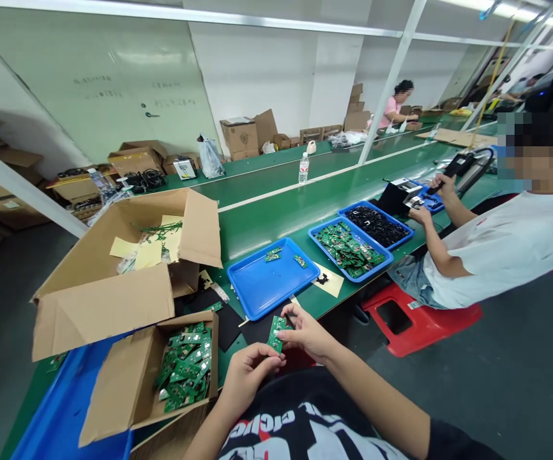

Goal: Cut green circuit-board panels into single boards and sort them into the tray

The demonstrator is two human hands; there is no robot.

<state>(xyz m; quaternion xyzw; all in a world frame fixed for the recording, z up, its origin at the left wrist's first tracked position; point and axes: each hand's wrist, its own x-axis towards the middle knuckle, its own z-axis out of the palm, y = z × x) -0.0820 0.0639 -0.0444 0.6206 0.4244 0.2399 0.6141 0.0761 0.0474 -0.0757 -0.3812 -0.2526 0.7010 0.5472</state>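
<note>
Both my hands hold one small green circuit board [275,332] just off the near edge of the green bench. My left hand [248,372] pinches its lower end with closed fingers. My right hand [306,332] grips its upper end between thumb and fingertips. Right behind it lies a blue tray [257,291] with three small green boards at its far side. To my left a small cardboard box [128,383] is full of several green boards [188,370].
A large open carton [108,294] with yellow sheets stands at the left. Two more blue trays [319,241] hold green boards and black parts. A seated co-worker in a white shirt [506,249] works on a red stool [415,322]. A water bottle [304,168] stands on the conveyor.
</note>
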